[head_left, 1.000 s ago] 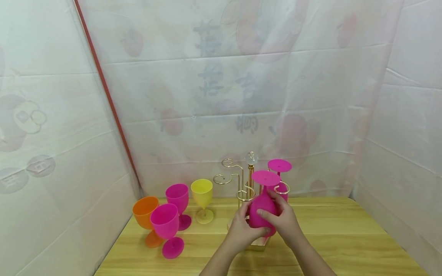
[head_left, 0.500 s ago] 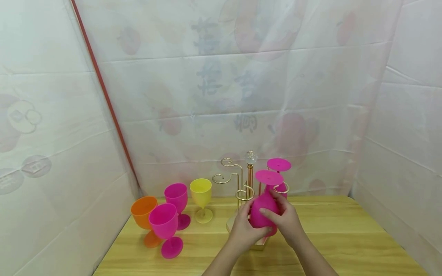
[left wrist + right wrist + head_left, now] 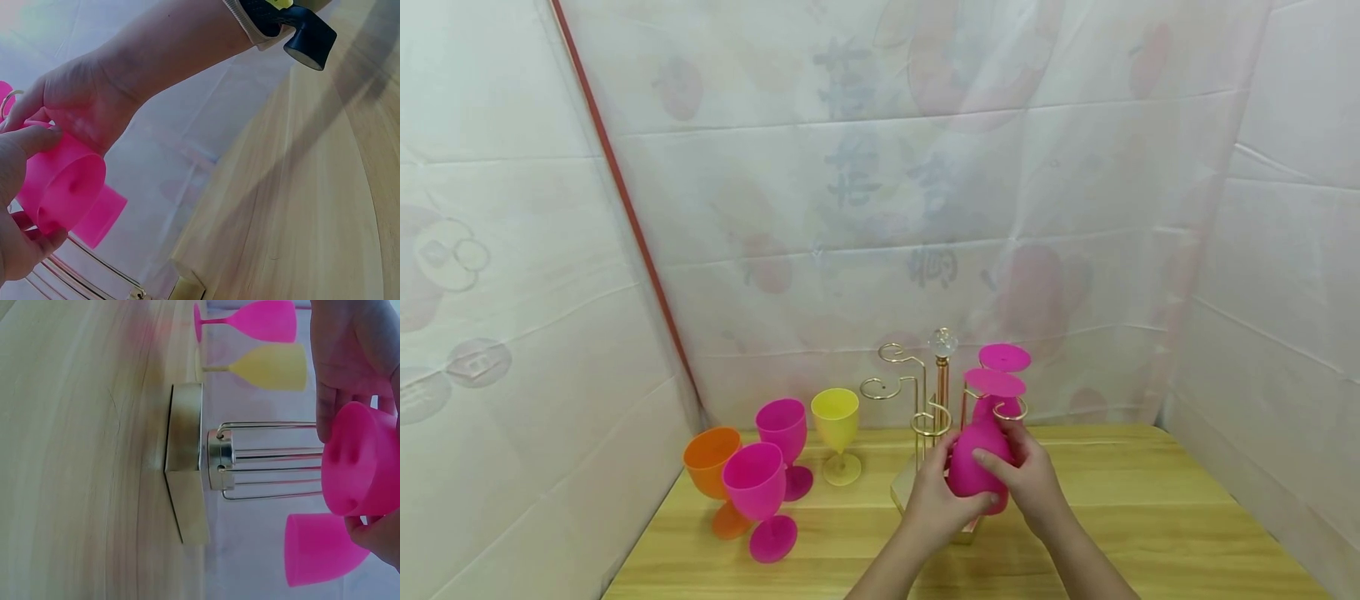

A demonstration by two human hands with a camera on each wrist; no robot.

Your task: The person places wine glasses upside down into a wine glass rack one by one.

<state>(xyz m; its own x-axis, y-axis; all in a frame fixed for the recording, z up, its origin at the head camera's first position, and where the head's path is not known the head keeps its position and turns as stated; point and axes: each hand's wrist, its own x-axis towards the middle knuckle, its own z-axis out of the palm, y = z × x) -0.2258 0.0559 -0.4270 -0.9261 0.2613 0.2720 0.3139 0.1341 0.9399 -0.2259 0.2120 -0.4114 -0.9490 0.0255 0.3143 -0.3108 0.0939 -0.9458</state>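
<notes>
Both hands hold a magenta goblet [image 3: 977,458] upside down at the right side of a gold glass rack [image 3: 942,392]. My left hand [image 3: 938,492] grips the bowl from the left, and my right hand [image 3: 1032,477] grips it from the right with the thumb across its front. The goblet's foot is uppermost, its stem close to a curled hook [image 3: 1011,408]; whether they touch I cannot tell. Behind it another magenta goblet [image 3: 1004,357] hangs upside down on the rack. In the left wrist view the held goblet's open rim [image 3: 72,194] faces down between the fingers.
On the left of the wooden table [image 3: 1120,517] stand an orange goblet [image 3: 711,467], a front magenta goblet [image 3: 756,483], a rear magenta goblet [image 3: 782,429] and a yellow goblet [image 3: 836,421]. The rack has a heavy base [image 3: 186,431] and bare hooks on its left. Cloth walls enclose the table.
Both hands have shifted slightly right with the held goblet, so its foot has come nearer the right hook and partly overlaps the hanging goblet. The standing goblets have stayed put.
</notes>
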